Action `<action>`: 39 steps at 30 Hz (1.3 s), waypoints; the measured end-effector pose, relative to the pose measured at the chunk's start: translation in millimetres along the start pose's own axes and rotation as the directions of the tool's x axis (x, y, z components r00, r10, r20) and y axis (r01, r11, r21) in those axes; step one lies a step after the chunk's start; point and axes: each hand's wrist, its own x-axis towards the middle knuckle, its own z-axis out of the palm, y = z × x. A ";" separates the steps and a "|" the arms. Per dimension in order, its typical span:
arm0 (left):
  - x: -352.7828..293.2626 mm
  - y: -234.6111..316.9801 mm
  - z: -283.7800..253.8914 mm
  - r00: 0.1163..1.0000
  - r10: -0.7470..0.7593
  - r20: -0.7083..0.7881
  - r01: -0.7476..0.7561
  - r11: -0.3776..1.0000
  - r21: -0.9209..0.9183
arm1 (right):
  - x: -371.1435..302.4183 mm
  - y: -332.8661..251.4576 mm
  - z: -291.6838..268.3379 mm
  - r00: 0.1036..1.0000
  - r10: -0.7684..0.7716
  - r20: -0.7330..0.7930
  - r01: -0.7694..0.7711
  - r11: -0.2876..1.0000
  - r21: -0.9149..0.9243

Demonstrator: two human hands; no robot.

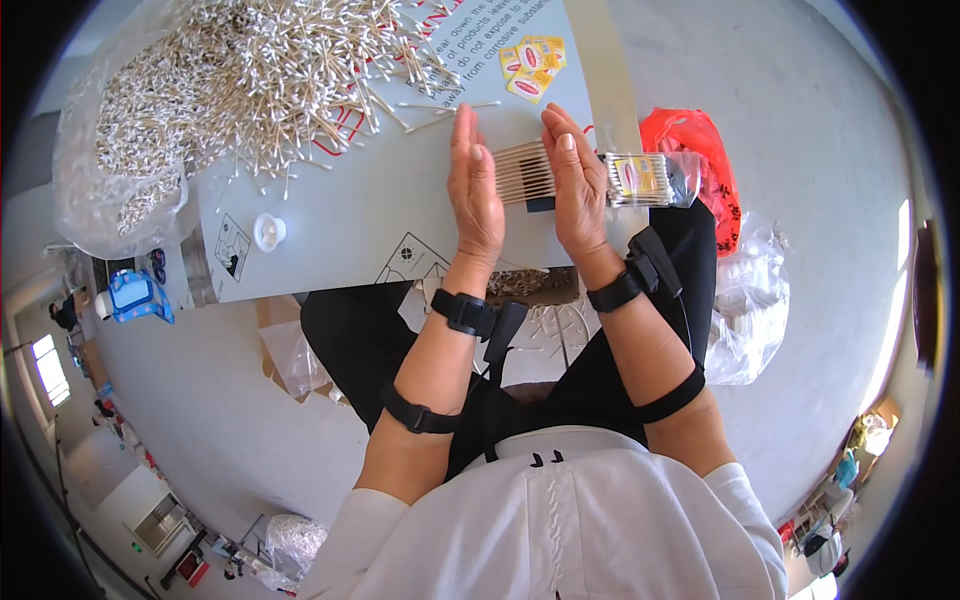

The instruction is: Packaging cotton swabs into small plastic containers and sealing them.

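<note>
A flat row of cotton swabs [516, 172] lies crosswise on the table between my two hands, over a small dark block [540, 204]. My left hand [477, 195] stands on edge at the row's left end, fingers stretched straight. At the right end my right hand [577, 185] faces it, likewise flat and upright. The palms face the swab tips; whether both touch them I cannot tell. Just right of my right hand is a clear bag of cotton swabs [655, 180] with a yellow label. A few loose swabs [450, 112] lie beyond my left fingertips.
A large heap of cotton swabs [270, 70] spills from a clear plastic bag [85, 200] at the far left. Yellow labels [533, 68] lie at the back. A white round cap [268, 232] sits near the front edge. Right of the table hangs a red plastic bag [690, 135].
</note>
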 end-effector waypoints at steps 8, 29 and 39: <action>-11.2 31.6 -20.6 0.996 -0.002 0.087 -0.027 0.945 0.327 | -4.3 -7.1 -15.5 0.978 0.135 -0.159 -0.087 0.956 0.279; -4.9 -2.3 8.4 0.993 0.112 -0.037 -0.098 0.959 0.267 | 15.5 -6.9 -3.4 0.991 0.131 0.002 -0.128 0.973 0.194; -4.9 -10.5 11.1 0.997 0.058 -0.048 -0.050 0.985 0.168 | -5.3 -5.7 -3.7 0.995 0.093 -0.029 -0.087 0.983 0.163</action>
